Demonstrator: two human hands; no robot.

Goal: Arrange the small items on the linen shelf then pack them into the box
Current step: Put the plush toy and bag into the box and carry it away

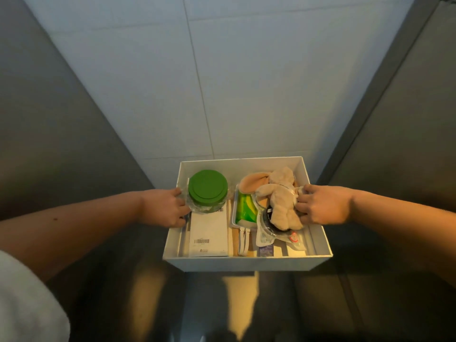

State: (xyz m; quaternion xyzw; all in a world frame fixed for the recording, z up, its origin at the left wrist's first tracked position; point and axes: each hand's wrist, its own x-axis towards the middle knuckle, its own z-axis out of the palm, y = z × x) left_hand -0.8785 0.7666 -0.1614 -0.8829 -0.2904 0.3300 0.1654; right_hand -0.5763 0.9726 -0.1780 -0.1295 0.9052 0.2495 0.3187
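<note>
Head view: within the white box (246, 264), the green-lidded jar (207, 190) is gripped by the left hand (164, 208) and the plush toy (278, 198) pinched by the right hand (323, 206), both best seated low and snug.

A pale wall (246, 82) of big tiles is at the back, with thin lines between the tiles. The left grey panel (49, 119) and the right grey panel (407, 144) stand at its two sides.

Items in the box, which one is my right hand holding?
The beige plush bunny, lying on top of the packets on the right side of the box; the right hand pinches it. The left hand holds the green-lidded jar instead.
</note>
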